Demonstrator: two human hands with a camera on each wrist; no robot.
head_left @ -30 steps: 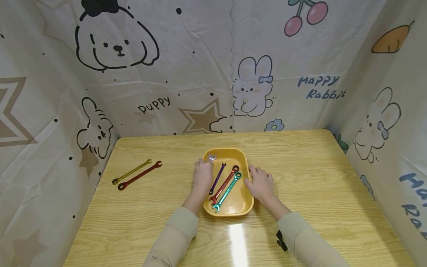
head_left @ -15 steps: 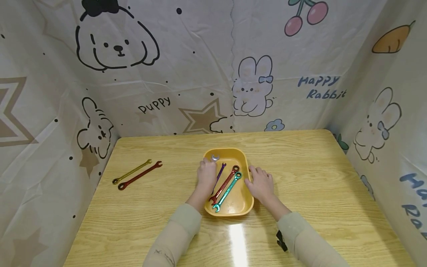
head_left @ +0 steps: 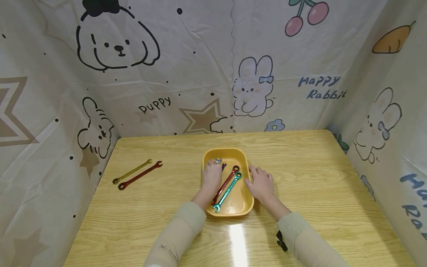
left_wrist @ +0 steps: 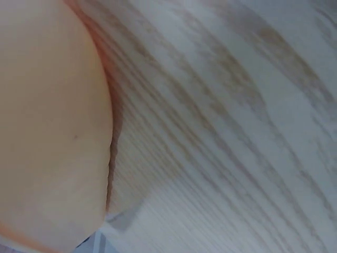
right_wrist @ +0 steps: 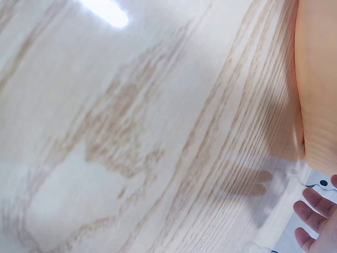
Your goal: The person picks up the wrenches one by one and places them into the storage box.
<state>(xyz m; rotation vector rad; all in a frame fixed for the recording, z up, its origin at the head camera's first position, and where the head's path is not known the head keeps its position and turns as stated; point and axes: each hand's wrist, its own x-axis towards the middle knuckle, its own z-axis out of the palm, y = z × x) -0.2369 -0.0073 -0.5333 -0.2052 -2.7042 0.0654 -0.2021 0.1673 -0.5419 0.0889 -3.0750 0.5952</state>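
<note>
My left hand (head_left: 212, 176) is inside the left part of a yellow tray (head_left: 230, 214), gripping a silver wrench (head_left: 218, 160) whose open end sticks out past the fingers; the rest of it is hidden. Beside that hand lies a purple wrench (head_left: 224, 166), mostly covered by it. A red combination wrench (head_left: 228, 183) and a teal combination wrench (head_left: 227, 191) lie slanted next to each other in the tray. Fairly straight fingers of my right hand (head_left: 261, 185) rest against the tray's right side, the thumb at the rim.
On the left of the wooden table (head_left: 300, 159) lie a yellow-gold wrench (head_left: 132, 171) and a dark red wrench (head_left: 140, 175), side by side. A printed cloth (head_left: 200, 44) hangs behind the table and on both sides.
My left hand has moved right, further into the tray, taking the silver wrench along and covering more of the purple one. The right hand has stayed in place.
</note>
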